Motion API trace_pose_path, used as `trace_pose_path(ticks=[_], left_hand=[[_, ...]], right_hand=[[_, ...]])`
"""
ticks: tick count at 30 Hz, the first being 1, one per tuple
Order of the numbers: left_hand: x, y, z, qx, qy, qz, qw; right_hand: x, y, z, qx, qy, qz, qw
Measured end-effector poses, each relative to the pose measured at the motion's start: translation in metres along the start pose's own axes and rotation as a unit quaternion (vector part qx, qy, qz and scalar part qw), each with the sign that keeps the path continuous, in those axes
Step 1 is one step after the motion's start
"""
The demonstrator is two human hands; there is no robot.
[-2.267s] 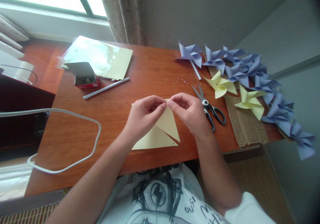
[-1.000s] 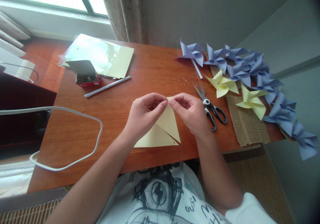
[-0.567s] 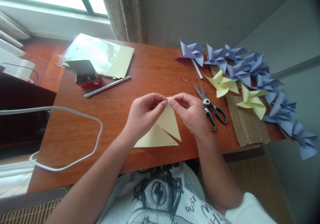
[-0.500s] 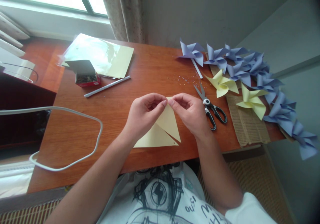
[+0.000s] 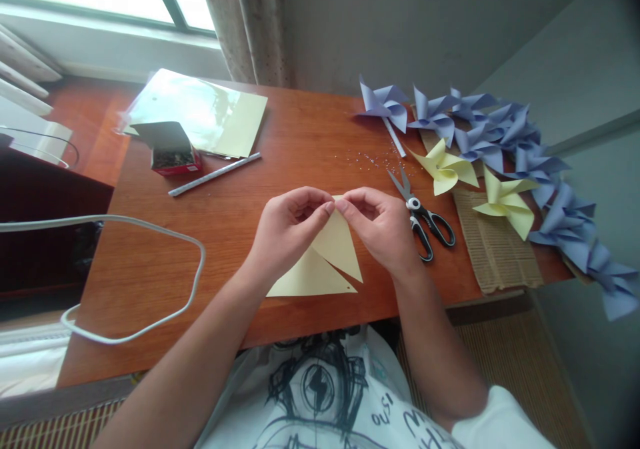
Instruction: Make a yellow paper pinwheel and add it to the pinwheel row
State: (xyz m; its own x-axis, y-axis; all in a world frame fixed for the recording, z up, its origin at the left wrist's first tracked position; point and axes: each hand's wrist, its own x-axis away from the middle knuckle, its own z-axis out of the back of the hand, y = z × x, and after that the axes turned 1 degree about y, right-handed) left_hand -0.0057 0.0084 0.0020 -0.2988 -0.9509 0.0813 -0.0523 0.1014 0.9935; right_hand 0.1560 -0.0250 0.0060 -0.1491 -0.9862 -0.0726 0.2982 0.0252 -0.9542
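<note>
A cut sheet of pale yellow paper lies on the wooden table in front of me, with a slit running in from its lower right corner. Near that slit the paper has a small dark hole. My left hand pinches the paper's far edge between thumb and forefinger. Close against it, the fingertips of my right hand are closed at the same spot. Whether something small sits between the fingertips is hidden. Scissors with black handles lie partly spread just right of my right hand.
Several blue pinwheels and two yellow pinwheels cover the right side, some over corrugated cardboard. Back left are a paper pack, a small open red box and a paper stick. A white cable loops over the left.
Both hands keep their pinch at the paper's far edge. The view has shifted very slightly; nothing else visibly differs.
</note>
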Motion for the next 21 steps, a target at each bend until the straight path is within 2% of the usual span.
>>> trace_pose_path(ticks=[6,13,21], left_hand=[[-0.0001,0.0001,-0.0006,0.013,-0.004,0.008,1.0],[-0.0002,0.0008,-0.0011,0.009,0.006,0.01,1.0],[0.0005,0.0029,-0.0025,0.0,0.009,0.011,1.0]], right_hand=[[0.001,-0.0004,0.0003,0.013,0.004,0.004,1.0],[0.0022,-0.0035,0.0043,-0.01,-0.021,-0.006,1.0],[0.0027,-0.0002,0.0031,-0.019,-0.011,0.001,1.0]])
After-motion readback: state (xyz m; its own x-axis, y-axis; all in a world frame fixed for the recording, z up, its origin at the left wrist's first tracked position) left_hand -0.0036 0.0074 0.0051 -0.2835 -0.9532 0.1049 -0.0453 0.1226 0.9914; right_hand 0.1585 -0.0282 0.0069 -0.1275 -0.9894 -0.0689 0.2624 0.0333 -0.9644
